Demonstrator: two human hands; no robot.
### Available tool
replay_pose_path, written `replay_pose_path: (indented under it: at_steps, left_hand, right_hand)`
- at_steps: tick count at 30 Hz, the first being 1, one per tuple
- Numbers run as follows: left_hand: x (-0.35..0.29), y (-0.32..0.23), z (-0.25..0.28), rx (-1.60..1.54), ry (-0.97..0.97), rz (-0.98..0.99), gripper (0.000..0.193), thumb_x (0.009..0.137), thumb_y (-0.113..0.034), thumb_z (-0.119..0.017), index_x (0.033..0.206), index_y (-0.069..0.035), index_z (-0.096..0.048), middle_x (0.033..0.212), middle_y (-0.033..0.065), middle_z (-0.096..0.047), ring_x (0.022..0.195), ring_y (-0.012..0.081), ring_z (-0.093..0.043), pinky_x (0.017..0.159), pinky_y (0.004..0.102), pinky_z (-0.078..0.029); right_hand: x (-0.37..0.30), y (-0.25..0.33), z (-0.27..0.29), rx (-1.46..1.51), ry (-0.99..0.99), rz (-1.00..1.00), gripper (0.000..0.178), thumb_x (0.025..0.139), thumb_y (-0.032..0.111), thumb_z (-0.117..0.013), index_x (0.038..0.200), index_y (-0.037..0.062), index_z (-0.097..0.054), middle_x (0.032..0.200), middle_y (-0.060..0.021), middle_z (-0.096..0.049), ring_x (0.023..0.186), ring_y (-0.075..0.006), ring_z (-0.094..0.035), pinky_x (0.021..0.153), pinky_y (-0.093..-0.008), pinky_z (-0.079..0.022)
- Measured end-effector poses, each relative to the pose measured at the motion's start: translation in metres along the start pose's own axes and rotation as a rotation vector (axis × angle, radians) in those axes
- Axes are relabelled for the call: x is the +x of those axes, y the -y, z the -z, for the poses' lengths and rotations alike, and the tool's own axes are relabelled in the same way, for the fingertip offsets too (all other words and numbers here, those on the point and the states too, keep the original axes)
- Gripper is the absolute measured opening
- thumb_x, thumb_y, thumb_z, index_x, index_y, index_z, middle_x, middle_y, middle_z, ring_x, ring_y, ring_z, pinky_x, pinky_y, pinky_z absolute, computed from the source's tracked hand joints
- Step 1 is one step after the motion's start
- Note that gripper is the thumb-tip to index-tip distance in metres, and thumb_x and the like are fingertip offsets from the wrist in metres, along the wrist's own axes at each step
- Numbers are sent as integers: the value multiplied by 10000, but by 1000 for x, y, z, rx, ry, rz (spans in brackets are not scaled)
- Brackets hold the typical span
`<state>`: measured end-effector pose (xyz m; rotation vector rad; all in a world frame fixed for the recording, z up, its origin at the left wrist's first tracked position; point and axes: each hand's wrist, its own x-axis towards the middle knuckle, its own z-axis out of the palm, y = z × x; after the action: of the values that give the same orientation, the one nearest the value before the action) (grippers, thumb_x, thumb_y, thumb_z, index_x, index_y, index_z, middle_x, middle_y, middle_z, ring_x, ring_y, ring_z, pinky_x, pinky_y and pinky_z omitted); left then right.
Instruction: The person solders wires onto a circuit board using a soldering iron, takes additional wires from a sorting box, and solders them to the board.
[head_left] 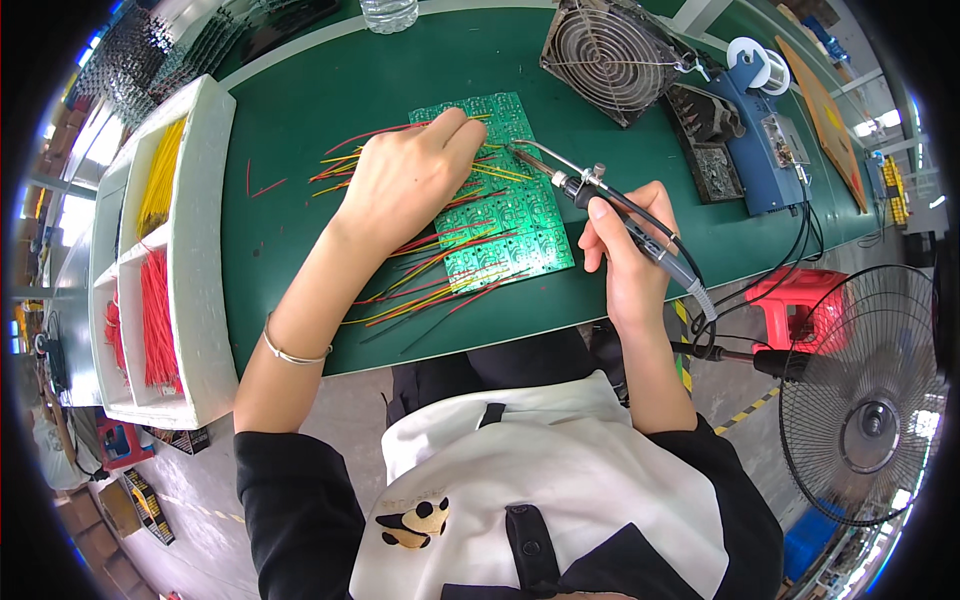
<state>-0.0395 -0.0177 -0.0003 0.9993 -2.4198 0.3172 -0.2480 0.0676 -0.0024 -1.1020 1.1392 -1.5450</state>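
My right hand point(632, 250) grips a soldering iron point(640, 235) with a thin metal feed tube clamped along it. The iron's tip meets the upper part of a green circuit board panel point(510, 250) on the table. Over the panel's upper left part is my left hand point(415, 170), its fingers closed in a pinch on a thin wire near the tip; the fingertips are partly hidden. Red, yellow and black wires point(425, 290) fan out leftward from the panel, several passing under my left wrist.
On the left stands a white foam box point(205, 250) with yellow wires point(160, 180) and red wires point(158, 320) in compartments. A square fan point(610, 55), an iron stand point(712, 150) and a blue solder feeder point(765, 150) occupy the back right. A round fan point(865, 400) stands right of the table.
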Motion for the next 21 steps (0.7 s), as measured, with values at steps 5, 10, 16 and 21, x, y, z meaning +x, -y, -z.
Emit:
replay_pose_path:
  at_steps: [5,10,16,21]
  left_hand:
    - [-1,-2,0,-30,6,2,106,770,-62,-610,870,-68,-576,830,32,-546,592,207,-587,502,304,-488]
    - [-2,-2,1,-49,22,9,148,746,-51,-631,890,-68,-599,855,34,-553,610,212,-597,521,307,-506]
    - [-3,-2,1,-58,31,2,187,714,-33,-649,893,-63,-605,874,34,-552,602,209,-595,515,306,-507]
    - [-4,-2,2,-50,39,-9,208,706,-38,-655,908,-66,-610,876,29,-551,603,205,-596,515,305,-508]
  right_hand:
    - [1,-1,1,-3,5,6,223,826,71,-643,797,43,-423,598,-93,-577,435,-83,-506,413,-192,-386]
    - [0,-1,1,4,-1,9,222,825,71,-643,796,43,-425,594,-92,-576,429,-83,-502,406,-191,-384]
    - [0,0,1,2,-17,2,220,825,75,-644,800,44,-428,591,-92,-580,426,-83,-501,403,-192,-382]
    - [0,-2,2,8,-19,0,221,824,79,-648,801,46,-430,588,-92,-580,424,-83,-500,404,-192,-382]
